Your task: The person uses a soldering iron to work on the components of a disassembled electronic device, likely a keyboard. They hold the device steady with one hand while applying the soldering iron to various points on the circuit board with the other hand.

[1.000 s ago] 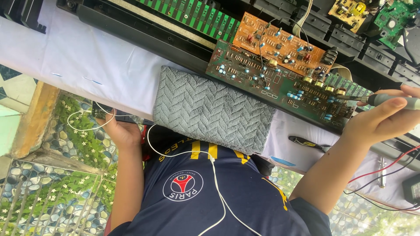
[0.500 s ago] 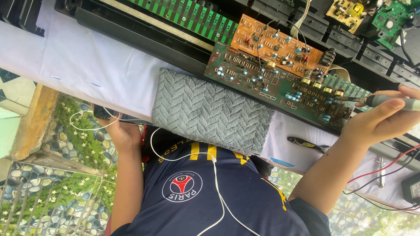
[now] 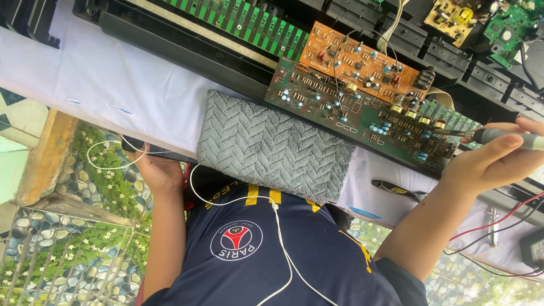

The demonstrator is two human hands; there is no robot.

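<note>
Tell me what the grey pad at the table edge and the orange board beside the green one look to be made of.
Grey pad: apparently soft woven or terry cloth, matte, judging by its raised herringbone texture and rounded edges. Orange board: seemingly rigid laminate circuit board, dull finish, carrying small soldered parts and thin wires. The green board under the tool in the right hand looks like similar laminate, slightly glossier.

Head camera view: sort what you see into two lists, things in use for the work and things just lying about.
In use: right hand, screwdriver, green circuit board.
Lying about: grey cloth, black pen, orange circuit board, small yellow board.
</note>
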